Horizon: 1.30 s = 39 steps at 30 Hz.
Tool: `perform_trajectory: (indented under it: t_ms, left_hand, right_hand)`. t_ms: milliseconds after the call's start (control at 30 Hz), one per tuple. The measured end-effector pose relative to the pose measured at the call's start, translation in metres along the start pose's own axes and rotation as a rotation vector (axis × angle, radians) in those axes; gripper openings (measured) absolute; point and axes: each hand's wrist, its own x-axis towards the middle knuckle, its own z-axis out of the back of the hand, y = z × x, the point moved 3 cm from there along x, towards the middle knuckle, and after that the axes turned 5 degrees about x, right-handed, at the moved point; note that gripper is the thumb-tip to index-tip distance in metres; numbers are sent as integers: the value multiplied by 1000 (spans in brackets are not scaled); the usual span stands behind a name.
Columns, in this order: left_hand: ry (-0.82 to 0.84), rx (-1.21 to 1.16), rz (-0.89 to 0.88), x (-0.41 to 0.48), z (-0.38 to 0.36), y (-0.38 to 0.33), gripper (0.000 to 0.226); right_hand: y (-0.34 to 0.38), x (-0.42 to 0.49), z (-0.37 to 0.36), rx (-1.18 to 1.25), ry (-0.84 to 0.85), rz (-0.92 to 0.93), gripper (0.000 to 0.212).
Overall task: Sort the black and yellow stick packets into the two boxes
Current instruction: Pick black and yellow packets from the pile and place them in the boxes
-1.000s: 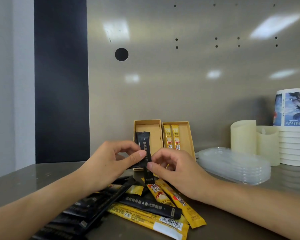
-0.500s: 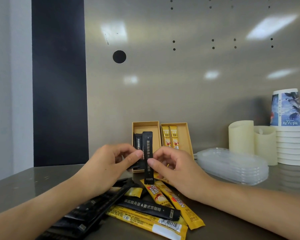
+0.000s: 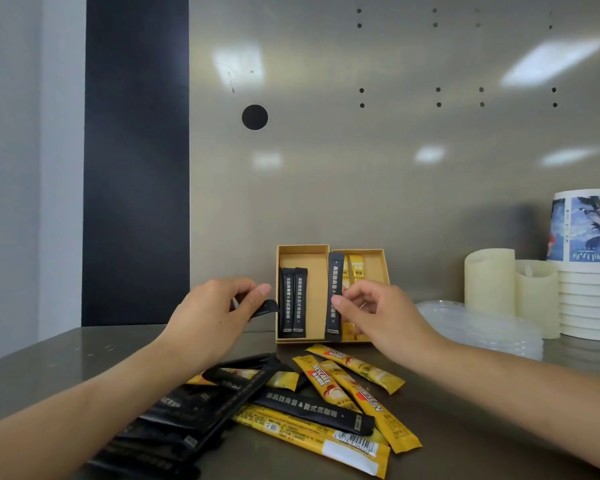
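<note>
A black stick packet (image 3: 335,282) stands upright, pinched between the thumb and fingers of the right hand (image 3: 371,313), in front of the right box (image 3: 378,268). The left hand (image 3: 215,313), held up just beside the left box (image 3: 312,251), pinches a second black packet (image 3: 265,308).

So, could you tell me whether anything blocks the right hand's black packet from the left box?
Nothing visible does: the packet is held beside the left box, whose right half lies bare next to two stored packets.

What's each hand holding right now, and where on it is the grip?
Right hand pinches an upright black packet near its middle. Left hand pinches a second black packet, one end poking out.
</note>
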Motion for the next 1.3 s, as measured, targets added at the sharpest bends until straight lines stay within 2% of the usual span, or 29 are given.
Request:
perform_trajectory:
  t_ms: [333,667,900,1100,1300]
  left_hand:
    - [54,52,-18,-2,-5,0,36]
    - [50,93,-8,-2,-5,1,33]
    - [42,76,-10,-1,-5,3,28]
    - [71,8,-20,-1,-7,2,24]
    - [115,33,-36,-2,-9,1,30]
  right_hand:
    - [13,25,-8,-234,23,3,20]
    - [11,46,-36,-439,72,-148,39]
    - [9,48,-48,-499,90,-183,35]
    - [7,47,-50,-585,43,-108,36]
    - [11,45,-47,-693,4,14,29]
